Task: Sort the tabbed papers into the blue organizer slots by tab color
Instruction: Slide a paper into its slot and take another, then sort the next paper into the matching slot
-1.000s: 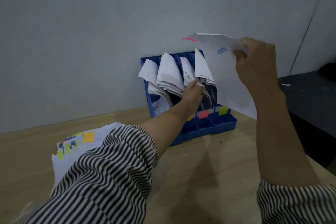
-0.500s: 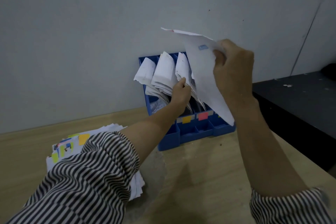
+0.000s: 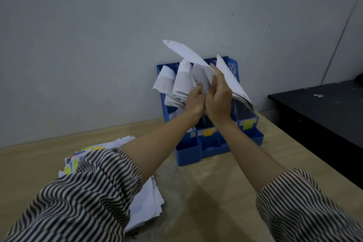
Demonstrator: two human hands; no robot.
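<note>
A white tabbed paper sheet (image 3: 188,53) is being slotted into the blue plastic organizer (image 3: 232,65) — gripped by the right hand (image 3: 219,97), while filed sheets are parted by the left hand (image 3: 194,100) (fingers curled on them); pushing down is called for next.

I saw the blue organizer (image 3: 247,124) standing upright on the wooden table against the grey wall, its tall slots crammed with white papers that fanned out and leaned left. Coloured labels marked the front of the slots: an orange one (image 3: 208,132) and a yellow one (image 3: 248,124) showed. Low open trays ran along its front edge. One white sheet (image 3: 183,51) stuck up above the middle slots, tilted left, its lower part down among the filed papers. The unsorted stack of tabbed papers (image 3: 146,205) lay flat on the table, well left of the organizer, with yellow, orange, blue and pink tabs at its far edge.
</note>
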